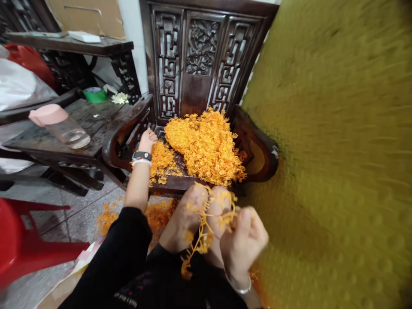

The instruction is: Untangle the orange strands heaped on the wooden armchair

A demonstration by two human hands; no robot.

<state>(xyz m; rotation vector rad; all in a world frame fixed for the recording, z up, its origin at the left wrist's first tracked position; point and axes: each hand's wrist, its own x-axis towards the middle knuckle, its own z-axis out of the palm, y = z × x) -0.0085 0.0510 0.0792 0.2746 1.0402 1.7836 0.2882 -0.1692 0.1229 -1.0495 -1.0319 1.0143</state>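
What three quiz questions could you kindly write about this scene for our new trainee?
1. Which hand holds the strand of orange flowers?
2. True or false: a black wristband and a white beaded bracelet are on the left wrist.
3. Where does the large heap of orange flowers lie?
A. On the seat of the carved dark wooden chair
B. On the red plastic stool
C. On the floor

Key: 1. The right hand. 2. True. 3. A.
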